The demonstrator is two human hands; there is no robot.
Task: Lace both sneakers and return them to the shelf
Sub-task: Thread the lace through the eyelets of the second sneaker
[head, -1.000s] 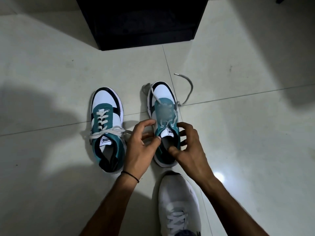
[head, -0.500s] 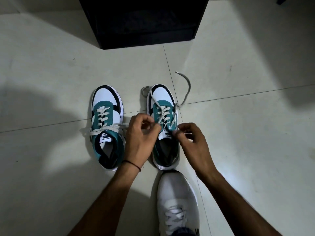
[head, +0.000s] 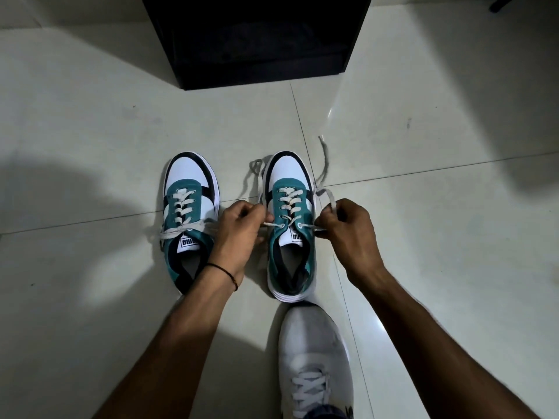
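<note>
Sneakers, teal, white and black, stand side by side on the pale tiled floor (head: 90, 116). Left sneaker (head: 189, 219) is tied. Left hand (head: 239, 231) and right hand (head: 348, 231) each pinch a lace end of the right sneaker (head: 290, 225), drawn sideways from its top eyelets.

The scene is dim with uneven pools of light on the glossy floor (head: 90, 122). A broad shadow spreads at 9 o'clock, another falls at 2 o'clock. A small glare streak shines at 1 o'clock. The dark shelf (head: 257, 40) at 12 o'clock swallows detail. Focus is sharp; tile lines bow toward the edges
</note>
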